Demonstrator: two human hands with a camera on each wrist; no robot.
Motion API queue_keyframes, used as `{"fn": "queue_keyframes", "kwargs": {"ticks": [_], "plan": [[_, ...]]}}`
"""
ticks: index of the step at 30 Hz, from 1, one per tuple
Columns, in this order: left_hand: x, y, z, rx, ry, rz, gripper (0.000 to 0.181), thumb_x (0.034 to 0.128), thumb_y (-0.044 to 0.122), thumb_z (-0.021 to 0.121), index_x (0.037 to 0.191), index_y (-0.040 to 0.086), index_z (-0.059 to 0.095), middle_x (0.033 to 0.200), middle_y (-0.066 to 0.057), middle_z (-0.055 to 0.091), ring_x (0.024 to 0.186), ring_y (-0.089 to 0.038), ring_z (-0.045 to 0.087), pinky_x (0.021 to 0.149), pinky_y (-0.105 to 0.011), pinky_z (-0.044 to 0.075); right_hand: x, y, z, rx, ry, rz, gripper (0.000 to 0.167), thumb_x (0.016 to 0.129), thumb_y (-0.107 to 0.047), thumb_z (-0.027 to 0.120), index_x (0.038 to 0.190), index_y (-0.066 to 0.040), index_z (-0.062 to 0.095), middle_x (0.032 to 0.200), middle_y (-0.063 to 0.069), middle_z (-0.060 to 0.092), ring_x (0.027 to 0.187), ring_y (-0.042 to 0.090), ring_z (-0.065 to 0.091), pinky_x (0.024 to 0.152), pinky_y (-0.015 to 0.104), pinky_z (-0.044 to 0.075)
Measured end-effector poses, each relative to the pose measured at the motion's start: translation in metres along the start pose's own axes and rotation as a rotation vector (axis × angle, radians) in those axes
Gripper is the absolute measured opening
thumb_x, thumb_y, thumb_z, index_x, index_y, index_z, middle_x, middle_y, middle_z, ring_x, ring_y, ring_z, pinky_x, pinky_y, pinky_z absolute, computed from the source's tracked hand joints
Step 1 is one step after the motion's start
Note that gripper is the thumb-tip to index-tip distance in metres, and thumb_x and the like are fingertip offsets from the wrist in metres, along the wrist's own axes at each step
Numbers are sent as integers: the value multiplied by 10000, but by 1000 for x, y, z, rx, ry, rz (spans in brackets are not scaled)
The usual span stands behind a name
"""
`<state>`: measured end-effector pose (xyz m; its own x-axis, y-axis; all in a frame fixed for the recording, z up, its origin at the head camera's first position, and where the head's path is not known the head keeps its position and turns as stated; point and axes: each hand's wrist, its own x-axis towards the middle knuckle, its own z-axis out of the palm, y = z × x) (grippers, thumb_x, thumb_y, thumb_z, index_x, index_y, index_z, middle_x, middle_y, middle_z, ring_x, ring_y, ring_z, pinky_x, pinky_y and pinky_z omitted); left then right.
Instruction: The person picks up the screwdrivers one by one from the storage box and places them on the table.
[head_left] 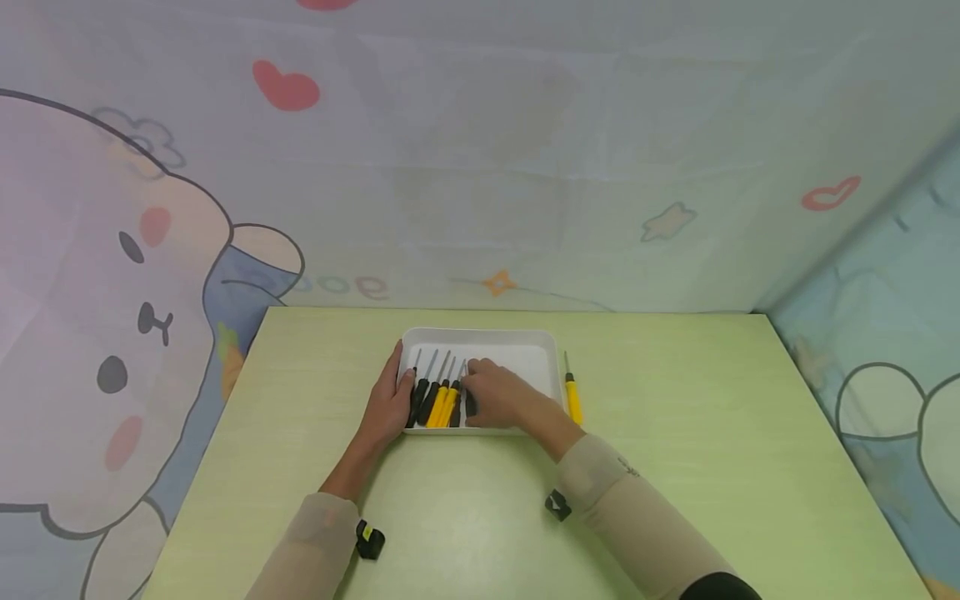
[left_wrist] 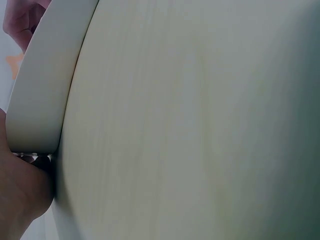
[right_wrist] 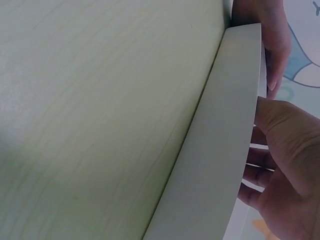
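A white rectangular tray (head_left: pixel 487 337) holds a row of screwdrivers, tips pointing away, on its left side. Some have black handles, and two yellow-and-black screwdrivers (head_left: pixel 443 403) lie among them. My left hand (head_left: pixel 388 404) grips the tray's left wall, thumb at the rim. Inside the tray, my right hand (head_left: pixel 497 395) holds a black-handled screwdriver (head_left: pixel 471 405) at the right end of the row, partly covered by the fingers. In the right wrist view, the tray's front wall (right_wrist: pixel 215 135) hides the right fingertips. The left wrist view shows the left hand (left_wrist: pixel 22 192) at the tray's corner.
Just right of the tray, another yellow-and-black screwdriver (head_left: pixel 573 398) lies on the pale green-yellow table (head_left: pixel 697 467). A printed cloth backdrop (head_left: pixel 480 167) stands behind the table, with more printed cloth on the right side.
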<state>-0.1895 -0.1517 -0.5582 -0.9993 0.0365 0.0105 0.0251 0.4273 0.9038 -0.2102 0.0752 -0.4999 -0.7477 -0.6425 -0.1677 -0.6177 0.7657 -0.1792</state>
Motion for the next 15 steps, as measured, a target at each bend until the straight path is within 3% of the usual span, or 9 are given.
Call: {"fn": "queue_keyframes", "kwargs": {"ticks": [15], "plan": [[0,0,0,8,2,-14,633,1154,264,390,1724,186,127,1763,-54,195,1612,-262,194,1307,-472,162,2,-5,-4,-4,-63,22,474,863,-338,905,1222,-76,738,1222,64,621,1048,201,557,968,344,538]]}}
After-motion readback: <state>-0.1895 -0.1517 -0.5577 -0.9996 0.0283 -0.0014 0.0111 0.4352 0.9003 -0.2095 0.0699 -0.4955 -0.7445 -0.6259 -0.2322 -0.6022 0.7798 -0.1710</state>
